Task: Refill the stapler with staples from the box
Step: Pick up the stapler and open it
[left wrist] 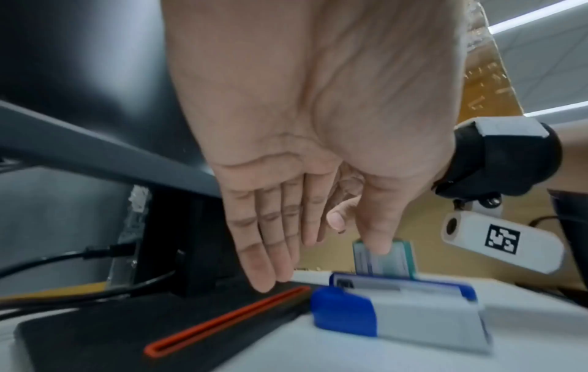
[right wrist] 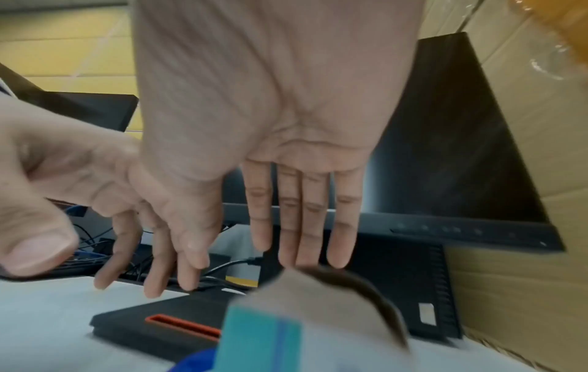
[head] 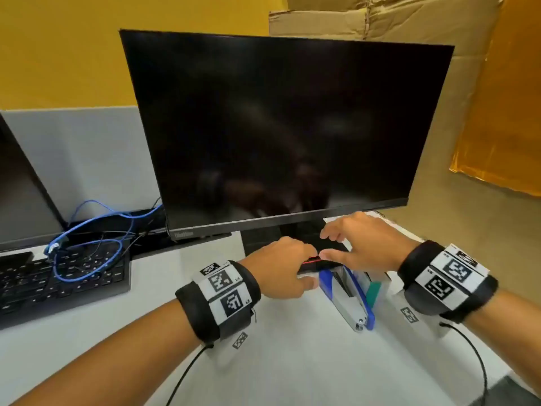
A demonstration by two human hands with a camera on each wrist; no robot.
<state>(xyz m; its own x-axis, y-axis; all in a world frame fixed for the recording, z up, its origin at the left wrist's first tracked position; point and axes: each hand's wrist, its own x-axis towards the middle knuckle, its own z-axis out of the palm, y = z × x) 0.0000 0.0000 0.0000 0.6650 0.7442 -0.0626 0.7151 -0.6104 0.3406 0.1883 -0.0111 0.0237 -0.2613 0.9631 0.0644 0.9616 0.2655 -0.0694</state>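
A blue and grey stapler (head: 349, 300) lies on the white table just in front of the monitor stand; it shows again, blurred, in the left wrist view (left wrist: 401, 314). Right behind it stands the teal and white staple box (head: 376, 285) (left wrist: 393, 261), with its brown flap up in the right wrist view (right wrist: 264, 334). My left hand (head: 304, 266) (left wrist: 318, 251) hovers over the stapler's far end, fingers straight, holding nothing. My right hand (head: 329, 244) (right wrist: 254, 239) hangs over the box with fingers spread and straight, also empty. Both hands' fingertips almost meet.
A black monitor (head: 281, 127) stands close behind the hands, on a black base with an orange-red slot (left wrist: 229, 319). At the left are a black keyboard (head: 58, 276), a blue cable (head: 87, 247) and a second screen. Cardboard boxes (head: 439, 19) stand behind and to the right.
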